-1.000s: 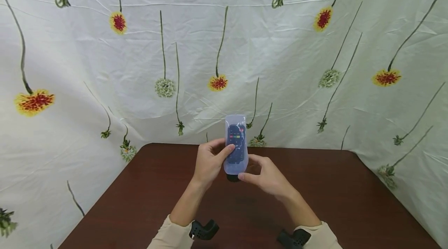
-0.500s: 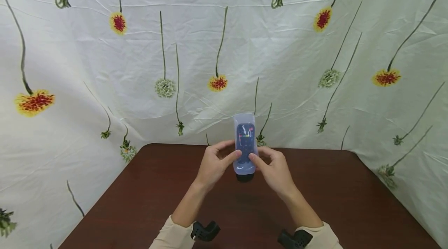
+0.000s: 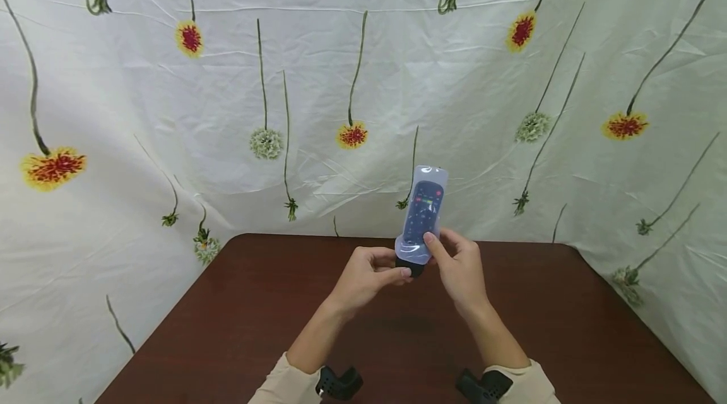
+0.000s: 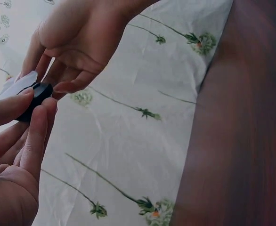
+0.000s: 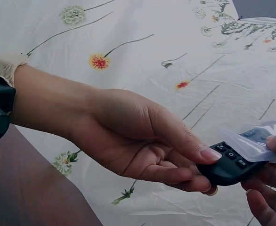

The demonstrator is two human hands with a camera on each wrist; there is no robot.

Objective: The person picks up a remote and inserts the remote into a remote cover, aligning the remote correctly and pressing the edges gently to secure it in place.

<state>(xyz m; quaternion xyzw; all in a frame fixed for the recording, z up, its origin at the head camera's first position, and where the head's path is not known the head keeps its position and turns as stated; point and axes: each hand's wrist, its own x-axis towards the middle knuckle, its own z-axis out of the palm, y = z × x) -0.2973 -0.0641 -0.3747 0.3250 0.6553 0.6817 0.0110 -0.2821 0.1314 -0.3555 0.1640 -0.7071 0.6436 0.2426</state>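
A dark remote control [image 3: 423, 211] with coloured buttons shows through a translucent plastic sleeve [image 3: 434, 173], held up over the table and leaning right. Its black end [image 3: 410, 267] sticks out of the sleeve's lower opening. My left hand [image 3: 358, 284] pinches that end, thumb on top, as the right wrist view shows on the remote's bare keys [image 5: 231, 154]. My right hand [image 3: 462, 268] grips the sleeve's right side, thumb on its front and fingers behind. In the left wrist view, the right hand [image 4: 84, 44] is above the black end [image 4: 36, 101].
A dark red-brown table [image 3: 255, 303] lies under the hands. Behind and at both sides hangs a white cloth [image 3: 318, 76] printed with flowers. Black wrist devices [image 3: 339, 384] sit at both cuffs.
The sleeved remote has moved right and up and now tilts right. My left hand has shifted from the sleeve's side to the black end. My right hand went from the lower end to the sleeve's side.
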